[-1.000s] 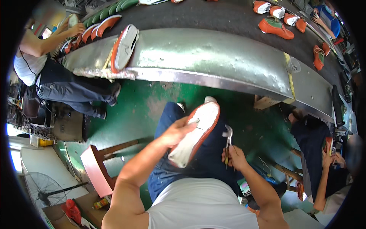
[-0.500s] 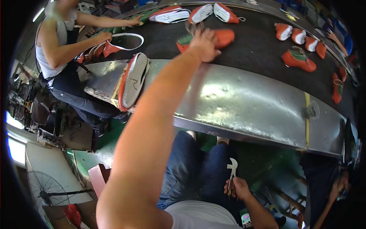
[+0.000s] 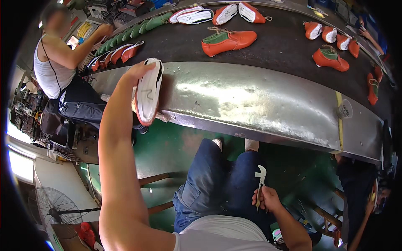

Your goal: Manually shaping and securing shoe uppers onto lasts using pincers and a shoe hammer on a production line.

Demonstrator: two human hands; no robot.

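Hand-drawn marks on white soles

A dark, handwritten-looking squiggle runs across the white sole (image 3: 147,94) touched by the left hand (image 3: 140,72). Similar dark strokes stand on a white sole on the far side of the dark tabletop (image 3: 276,50), and on the white undersides of two orange-red shoes (image 3: 226,14) right of it.

The scene is being viewed from the wearer's head through a fisheye lens facing down. The wearer's lap (image 3: 205,180) is being shown close by, the metal bench edge (image 3: 251,98) farther off.
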